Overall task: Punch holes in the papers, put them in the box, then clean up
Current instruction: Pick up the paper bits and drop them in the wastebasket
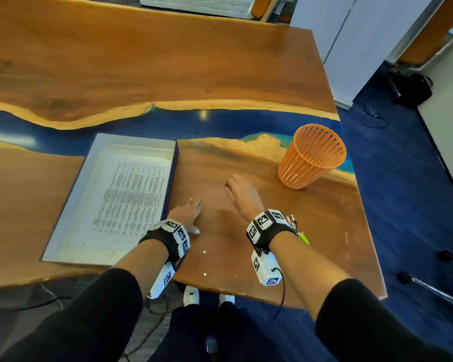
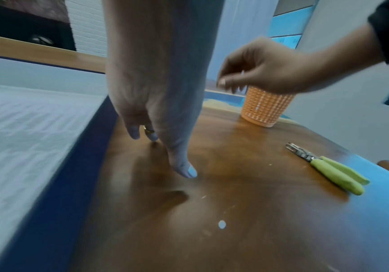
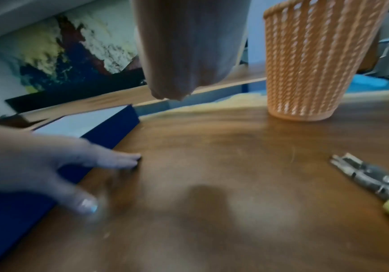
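Papers [image 1: 131,202] lie in the box [image 1: 63,212]. Left hand [image 1: 186,214] flat on the table [image 1: 246,74] beside it, fingers straight. Right hand [image 1: 242,194] raised, fingertips [image 2: 222,83] pinched together; contents unclear. Paper dots [image 1: 204,252] near the edge, hole punch [image 2: 328,168] right, basket [image 1: 310,156] beyond.

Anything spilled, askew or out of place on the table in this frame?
Yes: small white paper dots lie scattered on the table near its front edge, between box and hole punch. Basket stands upright.
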The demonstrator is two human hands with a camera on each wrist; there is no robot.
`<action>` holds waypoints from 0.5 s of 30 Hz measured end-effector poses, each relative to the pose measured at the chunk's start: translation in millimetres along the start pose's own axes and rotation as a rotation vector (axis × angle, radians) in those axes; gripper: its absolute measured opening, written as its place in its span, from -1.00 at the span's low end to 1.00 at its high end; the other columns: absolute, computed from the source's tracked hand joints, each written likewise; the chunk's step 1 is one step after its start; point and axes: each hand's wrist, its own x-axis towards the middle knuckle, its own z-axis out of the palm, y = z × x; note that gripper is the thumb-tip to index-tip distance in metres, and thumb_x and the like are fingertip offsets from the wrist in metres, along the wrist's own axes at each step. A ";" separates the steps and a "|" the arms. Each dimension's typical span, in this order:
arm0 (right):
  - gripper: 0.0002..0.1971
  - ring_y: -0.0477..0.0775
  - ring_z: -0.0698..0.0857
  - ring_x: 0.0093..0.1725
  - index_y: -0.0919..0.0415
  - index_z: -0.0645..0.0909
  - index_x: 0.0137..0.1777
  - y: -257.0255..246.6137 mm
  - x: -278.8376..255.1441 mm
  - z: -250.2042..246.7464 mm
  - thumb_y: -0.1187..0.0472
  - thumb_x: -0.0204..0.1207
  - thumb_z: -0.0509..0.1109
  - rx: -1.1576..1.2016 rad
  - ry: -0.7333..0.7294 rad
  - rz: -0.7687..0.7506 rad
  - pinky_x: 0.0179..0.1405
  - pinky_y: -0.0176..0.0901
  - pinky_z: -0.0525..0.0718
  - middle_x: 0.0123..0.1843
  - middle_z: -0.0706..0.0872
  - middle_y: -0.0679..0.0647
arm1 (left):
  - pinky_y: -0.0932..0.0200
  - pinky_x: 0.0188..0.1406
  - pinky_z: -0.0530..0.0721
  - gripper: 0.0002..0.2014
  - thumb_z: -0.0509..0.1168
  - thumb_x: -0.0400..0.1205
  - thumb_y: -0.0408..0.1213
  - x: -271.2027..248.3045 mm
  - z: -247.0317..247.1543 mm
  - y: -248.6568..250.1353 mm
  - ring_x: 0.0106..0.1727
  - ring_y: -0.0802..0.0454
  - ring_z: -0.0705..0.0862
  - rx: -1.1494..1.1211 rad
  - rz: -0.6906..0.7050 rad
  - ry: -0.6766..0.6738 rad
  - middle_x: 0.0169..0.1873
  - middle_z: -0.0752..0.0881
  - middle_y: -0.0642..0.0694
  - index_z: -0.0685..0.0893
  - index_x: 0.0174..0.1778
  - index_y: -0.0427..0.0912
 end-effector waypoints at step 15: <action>-0.86 0.21 0.64 -0.04 0.28 0.67 -0.09 -30.2 -74.0 77.1 0.22 0.43 0.46 0.128 -0.473 -0.101 -0.08 0.14 0.61 -0.01 0.59 0.18 | -0.15 0.66 0.15 0.35 0.62 0.29 0.03 -43.1 41.6 2.0 0.70 -0.14 -0.28 -0.091 0.017 0.004 0.65 -0.40 -0.14 -0.29 0.66 -0.31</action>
